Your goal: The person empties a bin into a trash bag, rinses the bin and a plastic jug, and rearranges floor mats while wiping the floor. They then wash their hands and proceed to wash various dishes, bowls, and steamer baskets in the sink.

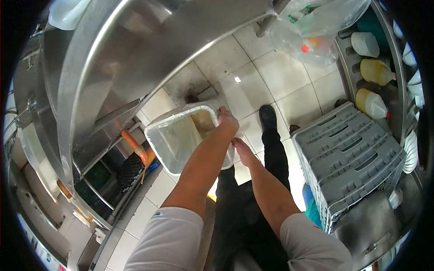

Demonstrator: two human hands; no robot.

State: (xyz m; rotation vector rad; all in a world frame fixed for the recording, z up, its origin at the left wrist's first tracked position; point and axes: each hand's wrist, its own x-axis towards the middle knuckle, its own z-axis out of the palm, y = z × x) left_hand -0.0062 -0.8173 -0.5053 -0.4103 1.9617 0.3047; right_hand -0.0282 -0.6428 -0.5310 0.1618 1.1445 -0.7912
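Observation:
A whitish rectangular plastic bin [174,140] is tilted in front of me, its open mouth facing up toward me. Its inside looks mostly bare, with a brownish patch near the far right corner. My left hand [228,121] reaches across the bin and grips its right rim near the far corner, fingers partly hidden. Lower down, my right hand [244,152] holds the bin's right outer side, its fingertips against the wall.
A steel counter [194,27] curves across the left and top. Beneath it are an orange-handled brush [134,145] and a metal frame. Stacked grey crates [348,153] stand right, beside shelved jugs [373,104]. A clear plastic bag [316,40] hangs above the tiled floor [244,81].

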